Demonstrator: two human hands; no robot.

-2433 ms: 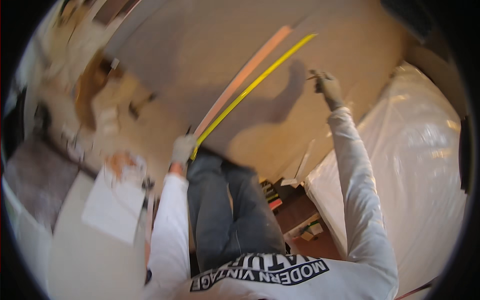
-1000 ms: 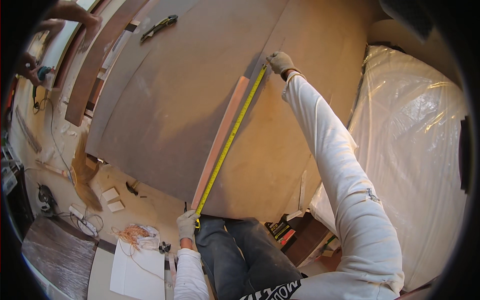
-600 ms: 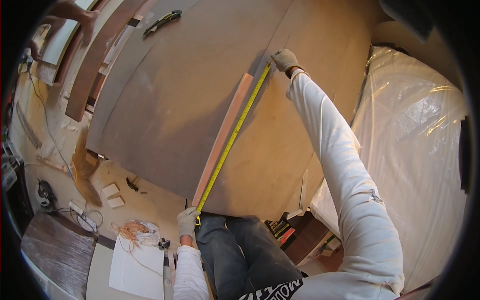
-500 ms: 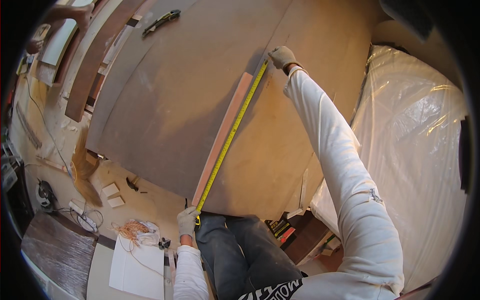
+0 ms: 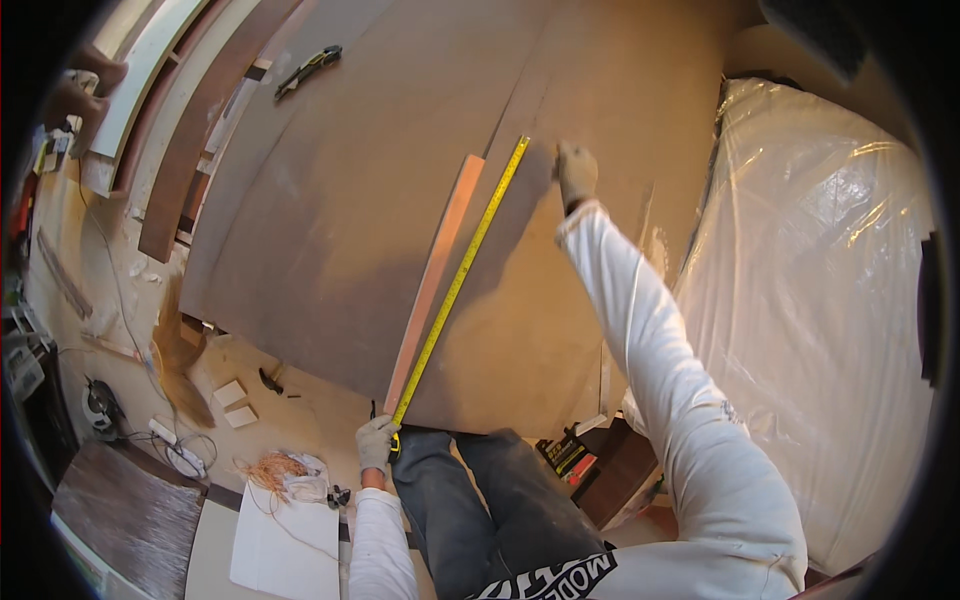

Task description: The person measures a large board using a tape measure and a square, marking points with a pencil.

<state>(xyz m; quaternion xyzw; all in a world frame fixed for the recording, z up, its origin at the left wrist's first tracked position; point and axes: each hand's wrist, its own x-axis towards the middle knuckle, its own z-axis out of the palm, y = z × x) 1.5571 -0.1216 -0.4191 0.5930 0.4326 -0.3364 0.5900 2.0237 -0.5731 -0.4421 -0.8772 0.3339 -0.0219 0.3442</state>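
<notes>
A yellow tape measure [image 5: 462,272] lies pulled out across a large brown board [image 5: 330,230], running away from me. Beside it on the left is a narrow pinkish wooden strip [image 5: 436,272], slightly shorter than the drawn-out blade. At the near edge of the board my gloved left hand [image 5: 376,442] is closed on the tape measure's case, close to the strip's near end. My gloved right hand [image 5: 577,174] is over the board, to the right of the blade's far end and apart from it. Its fingers are curled; whatever they may hold is too small to make out.
A utility knife [image 5: 308,72] lies at the board's far left. Long boards [image 5: 185,170] are stacked on the left. Plastic sheeting [image 5: 800,280] covers a bulky thing on the right. On the floor are a hand brush [image 5: 178,350], a power cord and a white panel [image 5: 285,545].
My right hand has moved off the blade's far end, to the right and a little nearer. My left hand stays on the tape measure's case. The whole view has shifted slightly.
</notes>
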